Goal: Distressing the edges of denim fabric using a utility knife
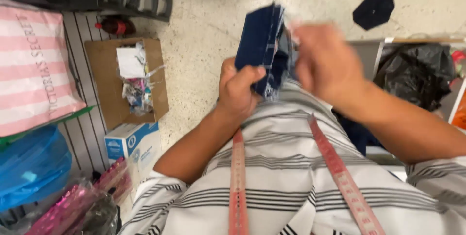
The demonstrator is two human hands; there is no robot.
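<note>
Head view, looking down over a striped shirt (291,186) with a red tape measure (238,181) draped over it in two strands.

Left hand (238,89): clenched on a stack of navy fabric pieces (259,38). Thumb lies across the lower front of the stack, fingers wrap behind. The stack stands roughly upright and rises above the grip, its upper edges fanned slightly.

Right hand (325,63): motion-blurred, just right of the stack, at its upper right edge. Contact looks likely, but I cannot tell whether this hand is closed on the fabric or loose.

Around the stack:
- Single dark fabric piece (373,10) on the speckled floor (208,26), well apart, upper right of the stack.
- Black plastic bag (417,72) right of the stack, beyond the right hand.
- Open cardboard box (127,82) with small packets, left of the stack.
- Blue-white carton (133,145) below that box.
- Pink-striped bag (34,67) far left.
</note>
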